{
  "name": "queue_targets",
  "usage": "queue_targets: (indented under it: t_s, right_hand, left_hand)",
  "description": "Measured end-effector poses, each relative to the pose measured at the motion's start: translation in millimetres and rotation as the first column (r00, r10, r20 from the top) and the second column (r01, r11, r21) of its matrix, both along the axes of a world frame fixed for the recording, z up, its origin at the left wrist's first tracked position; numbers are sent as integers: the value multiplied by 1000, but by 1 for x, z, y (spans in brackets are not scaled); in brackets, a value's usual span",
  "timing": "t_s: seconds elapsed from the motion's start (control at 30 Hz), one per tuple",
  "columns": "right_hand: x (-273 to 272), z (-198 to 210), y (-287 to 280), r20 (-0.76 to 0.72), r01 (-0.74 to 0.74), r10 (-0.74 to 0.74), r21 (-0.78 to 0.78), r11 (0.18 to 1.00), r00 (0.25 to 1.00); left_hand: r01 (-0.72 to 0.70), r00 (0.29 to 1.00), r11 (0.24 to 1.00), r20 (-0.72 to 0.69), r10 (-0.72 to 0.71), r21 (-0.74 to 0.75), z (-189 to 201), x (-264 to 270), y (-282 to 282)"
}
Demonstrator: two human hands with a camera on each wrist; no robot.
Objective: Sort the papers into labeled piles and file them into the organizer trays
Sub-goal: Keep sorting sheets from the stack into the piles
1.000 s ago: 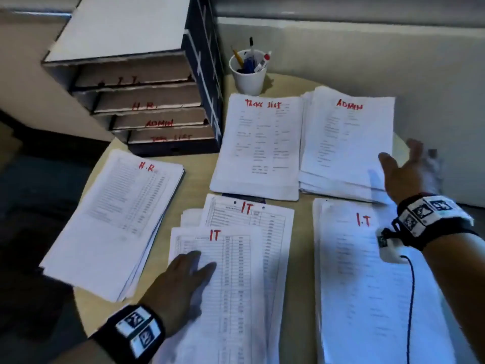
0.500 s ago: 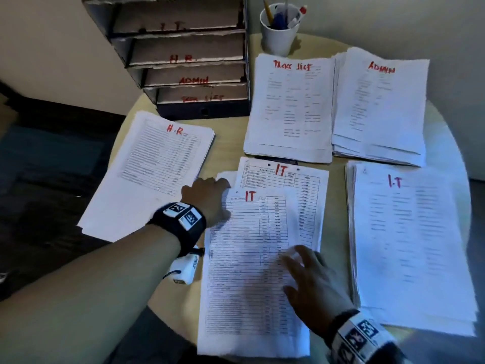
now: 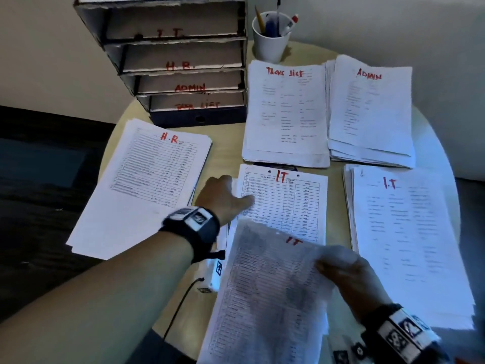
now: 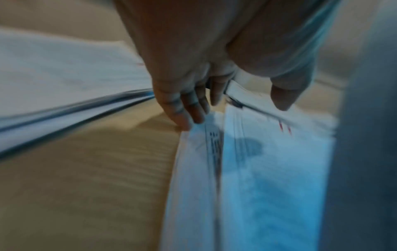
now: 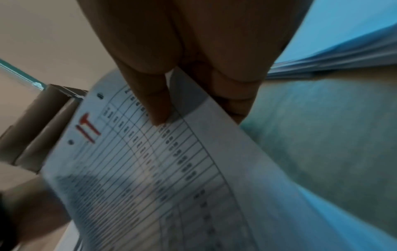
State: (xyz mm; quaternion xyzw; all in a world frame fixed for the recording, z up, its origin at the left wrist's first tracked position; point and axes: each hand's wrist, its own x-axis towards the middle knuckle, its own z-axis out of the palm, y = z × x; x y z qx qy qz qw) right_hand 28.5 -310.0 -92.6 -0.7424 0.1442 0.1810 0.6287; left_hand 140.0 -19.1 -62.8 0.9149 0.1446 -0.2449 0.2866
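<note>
Right hand (image 3: 351,274) is pinching a thin white printed sheet marked "IT" in red (image 3: 267,290) at its right edge, near the top corner. The right-wrist view shows the thumb (image 5: 159,108) on the printed face and the other fingers curled underneath. The sheet is lifting off the round tan wooden table (image 3: 225,153) and bowing as it goes: light, floppy, no stiffness. My read is that an edge pinch works for one page, but a whole pile will want a hand flat underneath, or a squeeze on both long edges, or it is going to fan out and slide.

Left hand (image 3: 225,198) is resting on the left edge of the next ruled table sheet headed "IT" with two punch holes (image 3: 286,198), fingers loosely bent at the edges of the small stack under it. That view is blurred, so I cannot tell whether it is gripping or just holding the stack down.

Legible writing, all in red marker:
- Paper piles: "H.R" (image 3: 147,179) at left, "TASKS LIST" (roughly) (image 3: 286,111), "ADMIN" (image 3: 370,109), "I.T" (image 3: 404,232) at right.
- The dark blue four-tier cardboard organizer (image 3: 178,61) is showing tray labels, top down: "I.T", "H.R.", "ADMIN", "TASK LIST" (partly hidden).

White paper cup of pens (image 3: 270,40) is sitting beside the organizer. No brand names are visible.
</note>
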Motion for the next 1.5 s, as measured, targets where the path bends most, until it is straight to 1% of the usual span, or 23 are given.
queue_targets:
  t_s: [0.07,0.1,0.17,0.3,0.43,0.53,0.63,0.67,0.77,0.87,0.9,0.97,1.0,1.03,1.07,1.1,1.13,1.2,1.23,1.27,1.33,1.4,1.5]
  right_hand:
    - [-7,-4,-2,52,-93,98,-88,992,994]
    - [-10,-6,-2,55,-121,128,-126,985,990]
    - [-14,-5,2,37,-115,119,-101,988,992]
    - [-11,-8,-1,-13,-64,64,-54,996,998]
    - [-11,-6,-6,-12,-66,65,-52,996,998]
    - [-12,-6,-10,2,-52,52,-30,998,999]
    - [-11,-1,-9,-6,-11,11,97,995,1000]
    - [-11,1,-8,35,-4,1,107,994,999]
    - [-12,3,-18,261,64,-47,-58,996,964]
    - [-6,15,-20,315,73,-40,-95,993,948]
    - [-3,21,-18,305,44,-17,-82,996,952]
    - [4,34,-14,308,-28,44,-55,998,950]
    - [7,36,-12,317,-26,49,-75,997,947]
    - [9,34,-11,316,11,17,-87,996,949]
    - [10,30,-12,293,64,-45,-56,996,955]
    - [11,26,-13,249,114,-115,16,993,962]
    - [10,20,-17,207,146,-164,100,984,964]
    - [9,12,-26,123,211,-240,206,955,963]
    - [7,10,-30,94,234,-256,202,951,962]
    - [5,9,-35,85,229,-244,157,961,966]
    - [-3,3,-43,80,178,-172,-76,981,982]
    - [-9,-1,-46,50,125,-115,-303,945,992]
    - [-12,0,-46,28,111,-109,-376,920,994]
  left_hand:
    - [93,996,981,-30,-89,171,-7,5,-14]
    - [89,996,978,-33,-84,188,-10,6,-19]
    - [43,999,984,-34,-38,171,-15,7,-24]
    - [20,999,999,-30,-19,42,-22,4,-22]
    - [-92,983,987,146,110,-128,-23,-14,-11]
    - [-142,953,951,220,206,-273,-21,-33,-2]
    - [35,927,955,366,80,-296,-9,-47,3]
    - [114,918,942,397,22,-315,-4,-52,5]
    - [231,942,841,330,-67,-490,13,-72,11]
    - [240,969,718,210,-133,-653,22,-88,18]
    - [205,979,684,145,-145,-700,22,-89,19]
    - [-14,998,643,-47,-34,-766,18,-81,16]
    - [-124,992,645,-112,59,-754,13,-73,13]
    - [-197,980,690,-122,157,-697,7,-63,9]
    - [-222,972,779,-69,225,-586,0,-51,5]
    - [-193,977,891,7,215,-410,-4,-41,-1]
    - [-122,989,973,60,136,-194,-7,-33,-9]
    - [19,998,993,53,-25,118,-6,-27,-27]
    - [41,998,983,37,-49,178,-7,-27,-37]
    - [26,999,980,25,-32,200,-10,-27,-43]
    - [-53,998,985,-6,55,164,-16,-26,-47]
    - [-113,993,989,-33,116,90,-20,-26,-44]
    - [-142,989,989,-21,143,46,-24,-31,-41]
